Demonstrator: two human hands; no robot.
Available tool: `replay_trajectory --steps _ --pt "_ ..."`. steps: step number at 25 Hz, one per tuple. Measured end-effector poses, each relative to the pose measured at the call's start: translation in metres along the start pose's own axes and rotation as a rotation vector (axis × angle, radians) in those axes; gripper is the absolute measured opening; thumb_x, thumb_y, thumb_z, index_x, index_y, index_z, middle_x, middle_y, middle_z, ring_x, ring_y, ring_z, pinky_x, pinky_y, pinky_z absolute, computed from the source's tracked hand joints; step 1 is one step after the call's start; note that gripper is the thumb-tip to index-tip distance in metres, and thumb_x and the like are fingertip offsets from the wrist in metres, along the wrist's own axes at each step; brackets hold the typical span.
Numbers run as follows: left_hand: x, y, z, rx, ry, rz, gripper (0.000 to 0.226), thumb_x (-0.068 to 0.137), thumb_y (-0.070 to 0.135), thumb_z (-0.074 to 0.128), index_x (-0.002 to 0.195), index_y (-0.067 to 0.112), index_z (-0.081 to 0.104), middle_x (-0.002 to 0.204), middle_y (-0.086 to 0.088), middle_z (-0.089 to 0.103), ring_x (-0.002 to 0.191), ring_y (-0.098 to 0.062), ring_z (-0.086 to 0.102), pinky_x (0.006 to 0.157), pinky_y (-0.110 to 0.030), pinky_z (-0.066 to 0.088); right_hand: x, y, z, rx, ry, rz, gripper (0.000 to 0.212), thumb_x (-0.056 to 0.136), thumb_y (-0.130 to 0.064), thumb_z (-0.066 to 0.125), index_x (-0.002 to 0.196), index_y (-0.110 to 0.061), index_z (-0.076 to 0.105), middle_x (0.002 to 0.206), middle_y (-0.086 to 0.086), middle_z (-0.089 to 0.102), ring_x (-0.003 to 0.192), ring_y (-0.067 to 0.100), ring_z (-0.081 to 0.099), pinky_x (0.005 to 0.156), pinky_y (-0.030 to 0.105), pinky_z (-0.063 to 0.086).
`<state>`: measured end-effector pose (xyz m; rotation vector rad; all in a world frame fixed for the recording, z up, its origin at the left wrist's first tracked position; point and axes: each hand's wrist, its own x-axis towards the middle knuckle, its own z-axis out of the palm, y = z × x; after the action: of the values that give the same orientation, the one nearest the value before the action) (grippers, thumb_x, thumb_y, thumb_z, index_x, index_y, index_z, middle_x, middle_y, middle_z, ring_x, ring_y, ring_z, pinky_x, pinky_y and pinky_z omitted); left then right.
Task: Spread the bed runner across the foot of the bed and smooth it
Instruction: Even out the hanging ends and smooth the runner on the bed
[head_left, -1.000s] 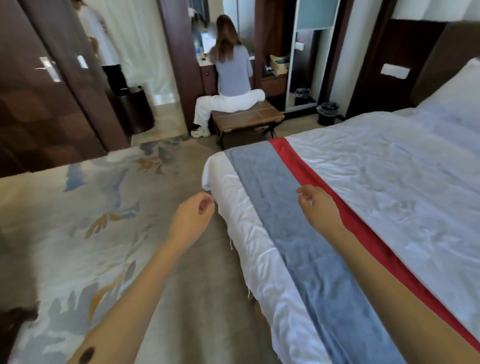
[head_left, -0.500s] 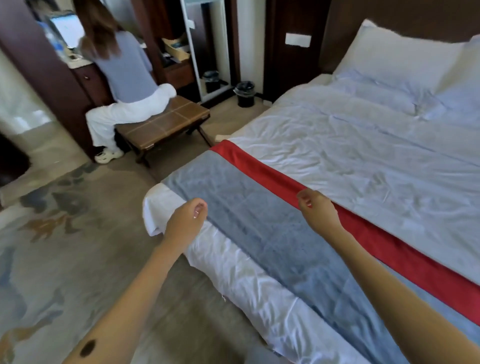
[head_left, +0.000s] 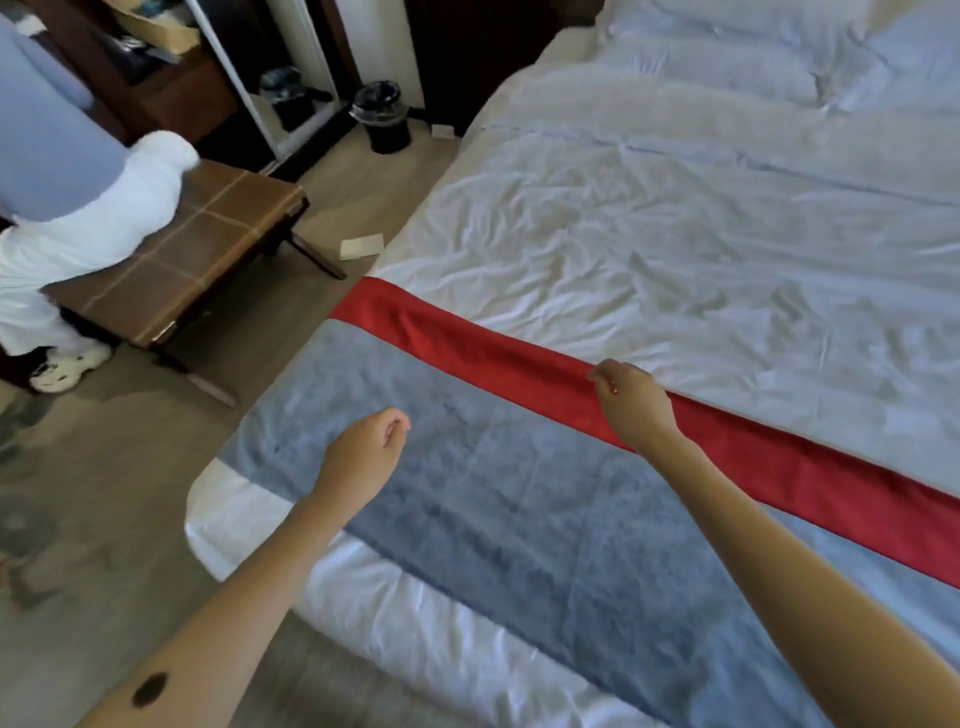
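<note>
Most of what we see is the bed (head_left: 675, 234), its white duvet creased, running from the pillows at the top right down to the near corner. Across its foot lies the bed runner (head_left: 493, 493), a broad grey field with a red band along the side toward the pillows. It lies flat, one end reaching the bed's left edge, with white sheet showing beyond it along the foot. Left of the bed stands a brown bench (head_left: 208, 244), where a person (head_left: 104, 218) in white trousers sits with their back to us. Our left hand (head_left: 363, 457) hovers over the grey field, fingers curled into the palm around nothing. Our right hand (head_left: 636, 402) is at the red band's far edge, fingertips bunched together; we cannot tell whether they pinch the cloth. A black bin (head_left: 384, 117) stands by the wall, and a small white card (head_left: 362, 245) lies on the floor beside the bed.
</note>
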<state>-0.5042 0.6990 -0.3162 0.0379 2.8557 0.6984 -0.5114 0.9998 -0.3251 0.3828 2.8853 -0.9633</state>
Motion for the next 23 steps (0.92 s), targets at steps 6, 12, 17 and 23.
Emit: replay_trajectory --steps 6,12,17,23 --pt "0.181 -0.003 0.045 0.151 -0.064 0.140 0.021 0.094 0.017 0.039 0.092 0.015 0.059 0.086 -0.001 0.067 0.083 -0.028 0.061 0.067 -0.037 0.045 0.137 0.021 0.068 -0.055 -0.041 0.087 0.028 0.095 -0.013 0.039 0.109 -0.009 0.064 0.109 0.014 0.066 0.102 0.033 0.058 0.089 0.040 0.046" --pt "0.292 0.007 0.108 0.250 -0.078 0.330 0.024 0.094 0.017 0.041 0.098 0.013 0.064 0.094 -0.006 0.066 0.087 -0.027 0.059 0.072 -0.038 0.046 0.213 0.049 0.121 -0.130 -0.103 0.160 0.028 0.095 -0.012 0.040 0.111 -0.013 0.064 0.109 0.010 0.065 0.103 0.030 0.058 0.085 0.036 0.044" --pt "0.347 0.006 0.146 0.354 -0.113 0.440 0.023 0.094 0.017 0.046 0.098 0.012 0.068 0.096 -0.009 0.067 0.088 -0.030 0.058 0.073 -0.039 0.043 0.239 0.073 0.144 -0.200 -0.242 0.188 0.021 0.093 -0.015 0.049 0.104 -0.016 0.067 0.109 0.005 0.067 0.105 0.024 0.058 0.090 0.032 0.040" --pt "0.358 -0.002 0.156 0.440 -0.314 0.562 0.019 0.087 0.024 0.058 0.102 0.018 0.068 0.104 -0.002 0.068 0.103 -0.028 0.055 0.088 -0.040 0.034 0.234 0.078 0.155 -0.259 -0.334 0.129 0.022 0.094 -0.024 0.051 0.111 -0.017 0.063 0.119 0.003 0.064 0.114 0.023 0.054 0.098 0.034 0.033"
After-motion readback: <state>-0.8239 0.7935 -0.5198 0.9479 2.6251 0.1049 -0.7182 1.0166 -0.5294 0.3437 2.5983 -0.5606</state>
